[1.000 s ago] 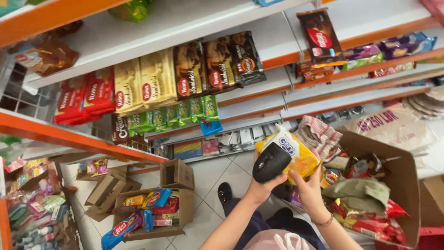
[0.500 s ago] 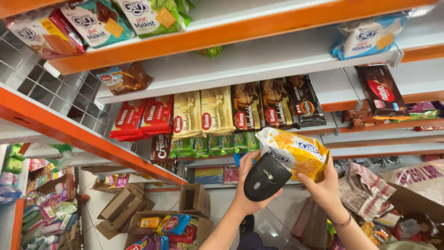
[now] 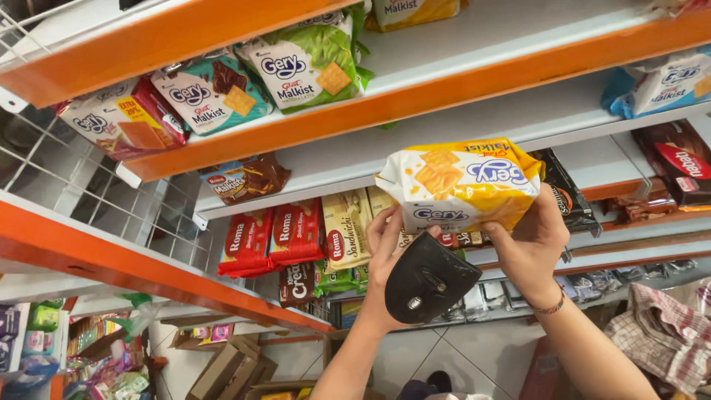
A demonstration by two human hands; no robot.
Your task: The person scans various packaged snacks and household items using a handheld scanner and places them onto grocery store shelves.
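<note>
Both hands, the left hand [image 3: 396,244] and right hand [image 3: 529,248], are gripping a yellow cracker packet [image 3: 463,185], lifting it near the orange shelf [image 3: 474,85], not yet placed.

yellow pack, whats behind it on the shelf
The yellow pack, held up by both hands, covers part of a row of biscuit packs. A dark pack shows past its right end. What lies directly behind it is hidden.

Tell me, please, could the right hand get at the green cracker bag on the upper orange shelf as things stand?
Probably not at once: the right hand grips the yellow cracker pack. The way up to the green cracker bag looks open, though.
</note>
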